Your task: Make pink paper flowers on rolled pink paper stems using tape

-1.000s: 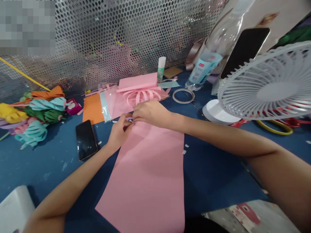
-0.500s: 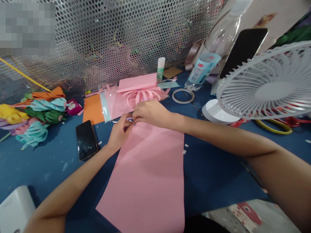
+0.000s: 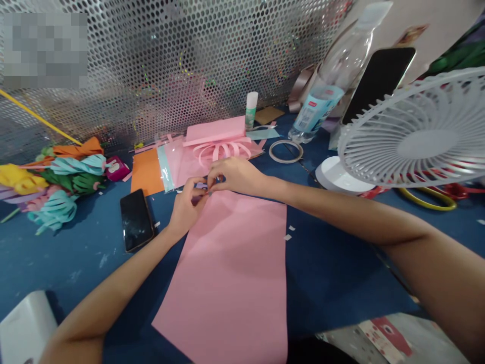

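A large pink paper sheet (image 3: 238, 268) lies lengthwise in front of me, its near end curving down at the table edge. At its far left corner my left hand (image 3: 188, 205) pinches with thumb and forefinger, tips at the paper. My right hand (image 3: 235, 177) meets it there, thumb and finger closed together over the same corner. Something small sits between the fingertips, too small to make out. Just beyond the hands are curled pink paper strips (image 3: 222, 150) and a folded pink paper piece (image 3: 215, 130).
Left of the sheet lie a black phone (image 3: 136, 220), orange paper (image 3: 147, 172) and colourful paper flowers (image 3: 76, 169). Behind stand a glue stick (image 3: 250, 111) and a plastic bottle (image 3: 318, 111). A tape roll (image 3: 286, 151) lies before the bottle. A white fan (image 3: 428, 144) stands at right.
Both hands stay at the same corner of the sheet. My right fingers have lifted and bent slightly, showing a gap between thumb and forefinger. The whole view has shifted very slightly.
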`<state>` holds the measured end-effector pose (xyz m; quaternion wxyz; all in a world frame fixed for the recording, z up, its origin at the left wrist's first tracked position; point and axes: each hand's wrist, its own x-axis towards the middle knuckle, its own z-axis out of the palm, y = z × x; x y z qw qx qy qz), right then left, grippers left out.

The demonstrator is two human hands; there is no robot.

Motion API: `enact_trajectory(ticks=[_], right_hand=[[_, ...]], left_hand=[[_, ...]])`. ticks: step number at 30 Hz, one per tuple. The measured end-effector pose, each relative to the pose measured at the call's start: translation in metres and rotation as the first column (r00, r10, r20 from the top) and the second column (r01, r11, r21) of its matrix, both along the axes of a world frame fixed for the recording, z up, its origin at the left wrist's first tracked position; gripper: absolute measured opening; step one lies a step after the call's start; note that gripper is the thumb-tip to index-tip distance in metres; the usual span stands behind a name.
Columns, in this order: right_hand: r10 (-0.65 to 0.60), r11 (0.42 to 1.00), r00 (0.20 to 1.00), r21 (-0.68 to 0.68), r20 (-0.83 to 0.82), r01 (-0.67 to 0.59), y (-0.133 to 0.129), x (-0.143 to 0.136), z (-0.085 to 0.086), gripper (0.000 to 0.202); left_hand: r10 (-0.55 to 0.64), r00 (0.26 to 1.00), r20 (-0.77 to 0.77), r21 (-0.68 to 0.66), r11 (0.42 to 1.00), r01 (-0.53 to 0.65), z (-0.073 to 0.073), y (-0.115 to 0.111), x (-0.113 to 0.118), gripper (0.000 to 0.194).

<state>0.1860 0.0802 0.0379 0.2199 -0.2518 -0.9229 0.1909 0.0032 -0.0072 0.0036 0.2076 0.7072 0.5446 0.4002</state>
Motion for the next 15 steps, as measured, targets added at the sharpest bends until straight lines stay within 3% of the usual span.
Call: enact_trajectory(ticks=[5,9,12,15], right_hand=[[-0.004,0.972,0.999,0.235,0.037,-0.004,-0.0061,-0.0031,-0.0015,0.016],[0.001,0.860,0.977,0.499,0.213,-0.109,-0.0101,-0.0054,-0.0010,0.030],[0.011,0.805,0.971,0.573,0.238,-0.150,-0.0096,-0.0056,-0.0027,0.032],[0.020,0.816,0.978,0.562,0.206,-0.135,-0.0073,-0.0049,-0.0053,0.029]], left_hand=[[0.020,1.000,-0.004,-0.018,1.000,-0.020,0.0006,0.0024,0.0000,0.030],[0.045,0.999,-0.010,-0.056,0.997,-0.045,0.0056,0.0027,0.0016,0.030],[0.044,0.999,0.007,-0.068,0.997,-0.044,0.0069,0.0027,0.0024,0.034],[0.038,0.999,-0.006,-0.047,0.998,-0.038,0.0058,0.0033,0.0020,0.027]])
